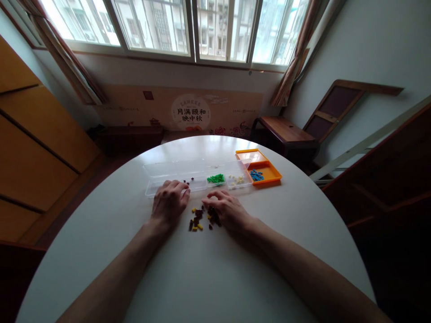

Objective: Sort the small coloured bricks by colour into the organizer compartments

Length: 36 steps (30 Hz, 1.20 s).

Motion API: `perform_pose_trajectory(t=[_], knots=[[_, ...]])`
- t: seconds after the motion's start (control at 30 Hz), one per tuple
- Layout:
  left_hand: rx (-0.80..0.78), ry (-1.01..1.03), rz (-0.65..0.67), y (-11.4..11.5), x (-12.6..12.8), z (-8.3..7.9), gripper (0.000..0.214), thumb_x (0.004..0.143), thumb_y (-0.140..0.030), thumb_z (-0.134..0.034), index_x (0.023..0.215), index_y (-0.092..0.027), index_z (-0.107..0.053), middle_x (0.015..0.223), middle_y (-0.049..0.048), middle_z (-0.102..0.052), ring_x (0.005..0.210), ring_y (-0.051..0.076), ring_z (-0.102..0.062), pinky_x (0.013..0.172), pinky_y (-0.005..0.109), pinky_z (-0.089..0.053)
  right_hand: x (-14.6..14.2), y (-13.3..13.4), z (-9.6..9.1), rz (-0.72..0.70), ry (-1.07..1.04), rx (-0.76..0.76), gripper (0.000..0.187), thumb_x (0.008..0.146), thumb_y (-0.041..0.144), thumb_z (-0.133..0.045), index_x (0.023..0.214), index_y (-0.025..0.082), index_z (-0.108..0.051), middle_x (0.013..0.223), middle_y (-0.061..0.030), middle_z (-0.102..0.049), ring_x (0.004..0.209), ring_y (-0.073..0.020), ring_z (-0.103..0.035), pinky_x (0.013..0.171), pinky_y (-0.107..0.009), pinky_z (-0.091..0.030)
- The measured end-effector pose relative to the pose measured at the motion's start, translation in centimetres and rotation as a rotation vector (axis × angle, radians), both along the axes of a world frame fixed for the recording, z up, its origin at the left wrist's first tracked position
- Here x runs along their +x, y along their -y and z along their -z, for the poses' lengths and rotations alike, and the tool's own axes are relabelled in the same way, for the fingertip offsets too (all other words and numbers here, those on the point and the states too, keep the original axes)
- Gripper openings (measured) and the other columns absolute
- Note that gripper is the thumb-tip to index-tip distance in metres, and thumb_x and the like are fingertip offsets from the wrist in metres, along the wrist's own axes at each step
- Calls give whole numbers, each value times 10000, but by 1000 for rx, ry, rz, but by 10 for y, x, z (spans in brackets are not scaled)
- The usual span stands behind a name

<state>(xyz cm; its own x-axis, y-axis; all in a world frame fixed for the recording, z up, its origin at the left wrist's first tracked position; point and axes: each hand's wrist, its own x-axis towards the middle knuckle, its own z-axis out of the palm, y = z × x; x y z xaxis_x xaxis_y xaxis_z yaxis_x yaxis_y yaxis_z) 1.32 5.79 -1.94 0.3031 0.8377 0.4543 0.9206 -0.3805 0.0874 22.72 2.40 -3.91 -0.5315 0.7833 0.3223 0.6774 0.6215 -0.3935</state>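
A small heap of dark brown and yellow pieces (pixel 198 219) lies on the round white table (pixel 202 278) between my hands. My left hand (pixel 169 202) rests knuckles-up just left of the heap, fingers curled under, close to the clear divided box (pixel 161 172). My right hand (pixel 226 209) lies over the right side of the heap, fingers bent down onto the dark pieces; what they pinch is hidden. The clear box holds a few dark pieces (pixel 188 181), green pieces (pixel 216 178) and pale pieces (pixel 236 180) in separate compartments.
An orange tray (pixel 266 167) with blue pieces (pixel 256 175) sits at the right end of the clear box. Beyond the table stand a wooden chair (pixel 286 130), a low dark bench (pixel 131 137) and a window wall. Wooden cabinets line the left.
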Motion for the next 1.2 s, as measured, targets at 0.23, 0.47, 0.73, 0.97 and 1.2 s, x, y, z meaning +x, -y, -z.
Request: perform_pose_trajectory(t=[0.23,0.47,0.73,0.97,1.2], knots=[[49,-2,-62,4,4,-1,149,852,-271,-530,820,-202,-659,892,54,-692,873,262,-599,751,389,-449,1,-1,2,44,-134,-20,266,878,75,-516,1016,190,-711,979,-54,-662,907,-173,-576,823,-269,-453],[218,90,-21,8,8,-5,156,862,-307,-566,803,-198,-660,900,55,-688,925,265,-569,793,407,-431,1,-2,1,122,-199,-81,195,864,71,-536,903,165,-703,909,-58,-644,827,-160,-589,766,-256,-455],[191,128,350,10,12,-6,105,860,-193,-565,803,-192,-653,826,31,-672,831,195,-557,772,346,-461,1,-3,-3,91,-265,-108,192,816,20,-555,832,156,-690,882,-52,-648,805,-151,-586,752,-250,-447],[63,152,541,10,12,-5,83,860,-181,-579,865,-203,-658,869,36,-667,836,180,-551,783,346,-469,1,-5,-6,131,-425,-206,151,758,50,-620,815,168,-694,779,-7,-666,683,-113,-557,684,-232,-432],[53,160,574,12,15,-5,86,870,-276,-606,863,-216,-668,882,28,-681,845,177,-573,792,346,-473,1,-14,-2,117,-777,-392,32,734,183,-661,750,159,-647,734,-14,-666,626,-107,-550,634,-242,-457]])
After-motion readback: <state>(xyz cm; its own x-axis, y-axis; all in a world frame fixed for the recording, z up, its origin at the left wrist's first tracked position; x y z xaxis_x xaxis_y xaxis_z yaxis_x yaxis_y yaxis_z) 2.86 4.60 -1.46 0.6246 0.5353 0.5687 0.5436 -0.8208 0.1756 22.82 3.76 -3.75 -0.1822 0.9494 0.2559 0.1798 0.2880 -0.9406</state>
